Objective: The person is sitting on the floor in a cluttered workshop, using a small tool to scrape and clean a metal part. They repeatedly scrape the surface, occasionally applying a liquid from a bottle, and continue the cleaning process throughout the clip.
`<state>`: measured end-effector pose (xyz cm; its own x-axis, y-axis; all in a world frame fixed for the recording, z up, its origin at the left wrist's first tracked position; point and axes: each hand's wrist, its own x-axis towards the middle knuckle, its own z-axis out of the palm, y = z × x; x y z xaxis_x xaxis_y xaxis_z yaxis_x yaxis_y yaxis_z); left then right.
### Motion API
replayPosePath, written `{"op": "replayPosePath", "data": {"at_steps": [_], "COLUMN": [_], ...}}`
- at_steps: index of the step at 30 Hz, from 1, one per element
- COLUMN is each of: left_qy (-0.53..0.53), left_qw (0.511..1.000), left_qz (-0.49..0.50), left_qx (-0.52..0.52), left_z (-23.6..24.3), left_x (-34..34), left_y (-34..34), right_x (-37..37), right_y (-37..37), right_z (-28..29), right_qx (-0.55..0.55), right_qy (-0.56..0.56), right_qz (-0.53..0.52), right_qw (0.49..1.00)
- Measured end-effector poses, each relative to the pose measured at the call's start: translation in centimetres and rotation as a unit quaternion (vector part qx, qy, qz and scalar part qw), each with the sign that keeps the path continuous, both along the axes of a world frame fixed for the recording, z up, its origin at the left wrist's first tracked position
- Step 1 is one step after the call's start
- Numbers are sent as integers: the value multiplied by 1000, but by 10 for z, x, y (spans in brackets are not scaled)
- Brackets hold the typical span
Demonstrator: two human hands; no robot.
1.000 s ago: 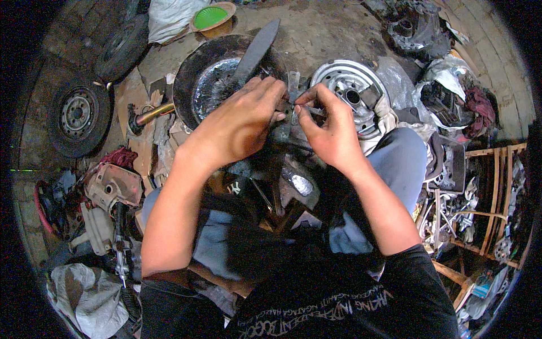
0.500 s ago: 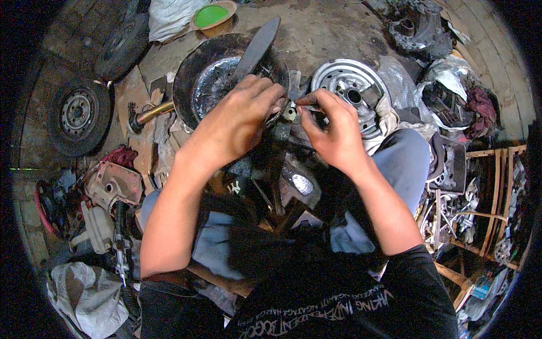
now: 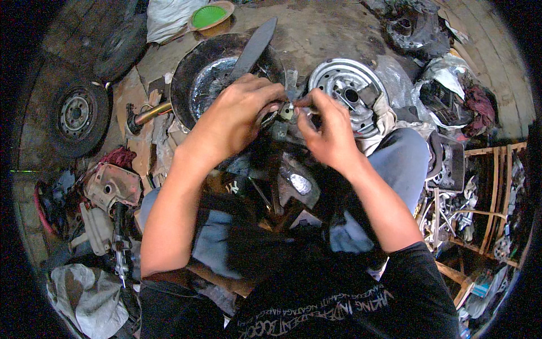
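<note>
Between my hands is a small pale metal part (image 3: 287, 111) with a dark hole in it. The curled fingers of my left hand (image 3: 240, 107) grip it from the left. My right hand (image 3: 328, 125) has thumb and forefinger pinched at its right side; anything tiny between those fingertips is too small to name. A broad grey blade-like piece (image 3: 255, 48) slants up from behind my left hand over a dark round basin (image 3: 178, 73). Its lower end is hidden, so I cannot tell whether that hand touches it.
A silver wheel rim (image 3: 333, 66) stands beyond my right hand, a beige cloth (image 3: 385, 121) beside it. Tyres (image 3: 97, 121) lie at left, near a brass-coloured tube (image 3: 157, 113). A bowl with a green inside (image 3: 223, 10) sits at the back. Wooden racks (image 3: 488, 198) hold metal parts at right.
Both hands have shifted very slightly left within the picture, together with the surroundings. My right fingertips remain at the small metal part, and my left hand keeps its grip.
</note>
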<state>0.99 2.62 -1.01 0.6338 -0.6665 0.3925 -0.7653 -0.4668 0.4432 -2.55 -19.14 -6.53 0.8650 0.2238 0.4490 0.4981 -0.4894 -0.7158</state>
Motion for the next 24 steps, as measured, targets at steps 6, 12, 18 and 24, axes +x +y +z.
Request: {"op": "replayPosePath", "data": {"at_steps": [6,12,18,24], "left_qy": [43,29,22,40], "left_qw": [998,998,999,998], "left_qz": [24,37,38,31], "left_qx": [41,43,28,47], "left_z": [11,10,9,15], "left_x": [-1,-4,-4,-4], "left_y": [-5,-5,-4,-5], "right_x": [0,-2,-7,-6], "right_y": [1,2,-1,-2], "right_z": [-6,-7,-7,-12], "right_qx": [-1,23,-3,-2], "right_qy": [-6,-34,-36,-39], "right_qz": [-18,17,53,48], "right_qw": [1000,999,998,998]}}
